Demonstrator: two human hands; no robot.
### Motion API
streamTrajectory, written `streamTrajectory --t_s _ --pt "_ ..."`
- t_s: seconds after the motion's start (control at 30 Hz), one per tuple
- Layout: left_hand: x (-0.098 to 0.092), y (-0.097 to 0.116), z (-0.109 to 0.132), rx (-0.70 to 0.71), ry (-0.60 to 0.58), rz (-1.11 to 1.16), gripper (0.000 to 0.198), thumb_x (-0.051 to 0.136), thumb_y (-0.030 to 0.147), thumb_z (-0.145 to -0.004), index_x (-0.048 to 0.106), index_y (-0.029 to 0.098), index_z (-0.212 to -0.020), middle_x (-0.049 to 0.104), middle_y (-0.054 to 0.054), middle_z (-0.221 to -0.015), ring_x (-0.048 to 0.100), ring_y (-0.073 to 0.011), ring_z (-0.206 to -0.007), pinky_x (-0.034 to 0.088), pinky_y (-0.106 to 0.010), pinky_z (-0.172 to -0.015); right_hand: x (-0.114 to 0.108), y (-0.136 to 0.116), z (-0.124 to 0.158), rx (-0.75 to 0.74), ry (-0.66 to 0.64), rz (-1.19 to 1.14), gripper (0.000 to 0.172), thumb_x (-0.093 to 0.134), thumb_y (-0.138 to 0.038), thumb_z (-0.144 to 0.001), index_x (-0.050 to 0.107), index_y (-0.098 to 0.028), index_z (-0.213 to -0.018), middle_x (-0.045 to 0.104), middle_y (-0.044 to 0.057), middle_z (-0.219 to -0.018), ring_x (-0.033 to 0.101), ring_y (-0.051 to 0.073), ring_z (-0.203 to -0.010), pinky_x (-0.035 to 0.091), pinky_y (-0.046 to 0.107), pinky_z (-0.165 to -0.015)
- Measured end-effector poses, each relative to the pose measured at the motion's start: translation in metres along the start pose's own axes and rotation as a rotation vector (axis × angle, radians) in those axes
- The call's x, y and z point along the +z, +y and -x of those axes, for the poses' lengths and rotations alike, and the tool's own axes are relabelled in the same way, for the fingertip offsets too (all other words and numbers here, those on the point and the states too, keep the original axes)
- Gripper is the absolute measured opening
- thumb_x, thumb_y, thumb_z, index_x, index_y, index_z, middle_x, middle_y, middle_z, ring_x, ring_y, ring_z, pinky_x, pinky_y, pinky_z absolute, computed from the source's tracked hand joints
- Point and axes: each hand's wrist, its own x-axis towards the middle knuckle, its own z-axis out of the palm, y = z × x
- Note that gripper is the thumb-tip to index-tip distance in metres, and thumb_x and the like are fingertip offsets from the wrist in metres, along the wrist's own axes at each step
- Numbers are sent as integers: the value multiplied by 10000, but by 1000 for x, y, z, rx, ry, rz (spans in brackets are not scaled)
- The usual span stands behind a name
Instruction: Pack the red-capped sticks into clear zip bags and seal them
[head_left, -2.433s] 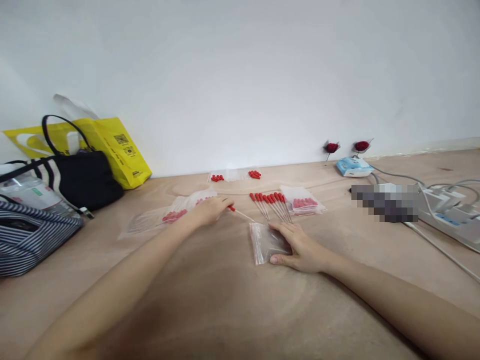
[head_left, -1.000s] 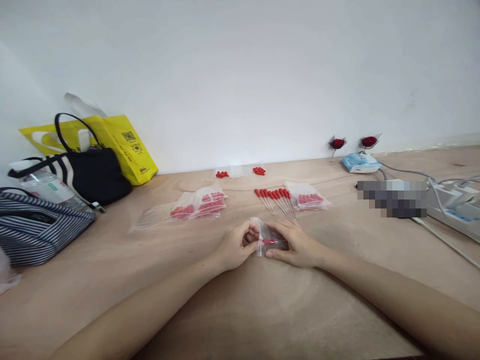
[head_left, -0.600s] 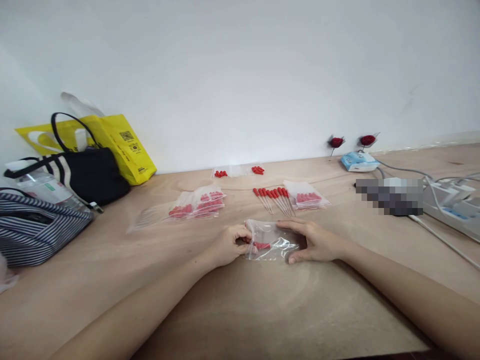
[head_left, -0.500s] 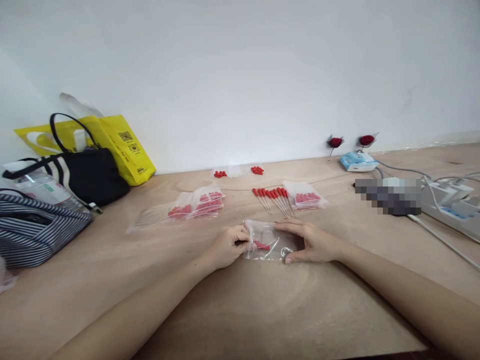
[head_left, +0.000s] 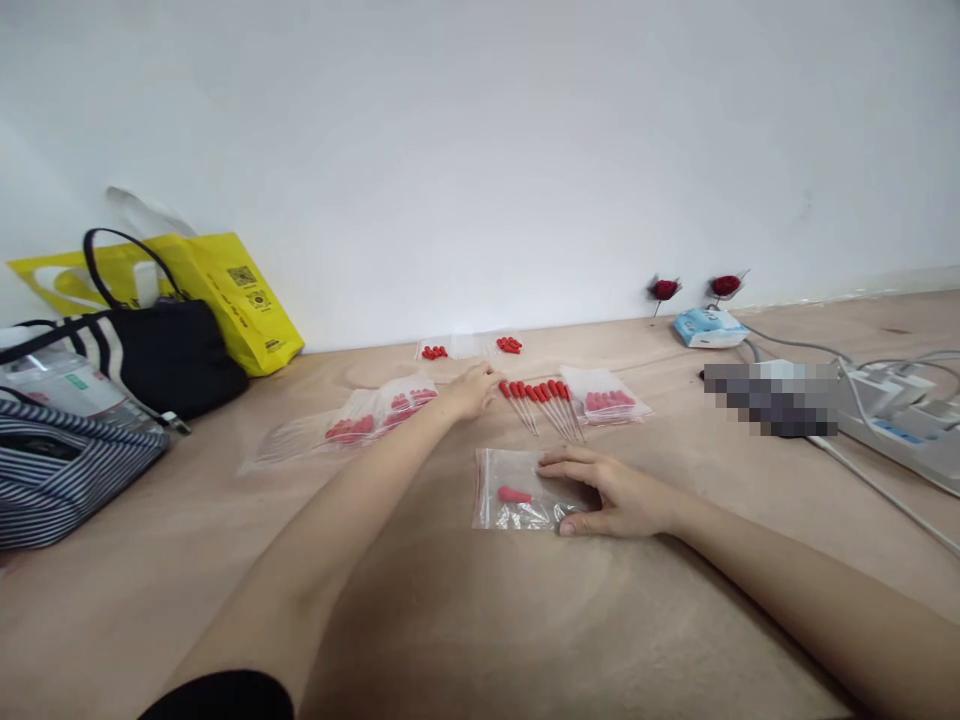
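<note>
A clear zip bag (head_left: 491,515) lies flat on the table with one red rubber bulb (head_left: 514,494) inside. My right hand (head_left: 619,495) rests on the bag's right side, thumb and fingers spread apart, touching its top and bottom edges. Farther back, my left hand (head_left: 472,390) reaches forward, its fingers stretched out beside the leftmost of several droppers (head_left: 536,392). These have red bulbs and thin clear stems and lie fanned out. Whether the left fingertips touch that dropper I cannot tell.
Bags of red bulbs lie to the left (head_left: 352,428) and right (head_left: 609,398); loose red bulbs (head_left: 509,345) lie near the wall. A yellow bag (head_left: 262,320), black bag (head_left: 180,350) and striped bag (head_left: 90,475) stand left. A tissue pack (head_left: 709,328) and power strip (head_left: 911,425) sit right.
My left hand has let go of the zip bag's left edge and moved forward to the droppers. The bag now lies flatter, with my right hand still on it.
</note>
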Motion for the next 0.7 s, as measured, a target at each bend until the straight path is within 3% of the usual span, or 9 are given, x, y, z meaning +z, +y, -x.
streamTrajectory --t_s 0.07,0.17,0.33,0.43,0.53,0.6,0.7 --pt "7 -7 -17 22 -20 -7 346 540 103 -715 557 180 -1052 528 -82 -1085 504 -218 -998 384 -327 -870 -1 0 0 10 -3 4 651 591 -527 -688 461 -173 -1218 467 124 -1227 440 240 -1125 367 395 -944" --pt "13 -16 -31 33 -62 6 223 576 111 -686 592 151 -904 585 -61 -902 550 -199 -839 425 -304 -768 -1 -1 0 18 0 2 647 588 -532 -687 462 -181 -1216 461 121 -1234 433 246 -1132 358 405 -949" --pt "3 -18 -22 68 -87 83 48 593 146 -681 568 139 -721 595 -22 -719 551 -163 -693 440 -259 -660 0 1 1 25 -8 -2 648 592 -531 -684 468 -176 -1212 456 120 -1239 434 244 -1133 365 396 -948" --pt "-15 -15 6 81 -89 150 40 553 174 -722 560 144 -747 618 -23 -739 570 -150 -697 455 -245 -653 0 2 1 21 -7 -3 639 588 -528 -690 464 -186 -1215 455 117 -1240 437 248 -1131 370 404 -942" --pt "-35 -13 51 69 -48 242 99 492 220 -775 548 149 -816 642 -42 -820 598 -147 -765 475 -247 -692 1 4 1 12 -13 -2 638 589 -525 -690 462 -187 -1217 455 117 -1239 438 248 -1129 372 407 -940" --pt "-44 -14 86 -10 101 446 151 502 280 -783 538 151 -853 647 -53 -845 613 -157 -788 489 -262 -707 1 4 1 10 -19 2 645 593 -524 -689 464 -173 -1215 453 121 -1239 434 241 -1133 368 397 -947" --pt "-45 -16 133 -94 317 485 203 533 305 -772 558 159 -912 639 -57 -902 614 -163 -805 488 -281 -740 1 3 1 12 -15 5 646 595 -522 -689 470 -162 -1210 455 123 -1236 434 237 -1133 365 392 -954"
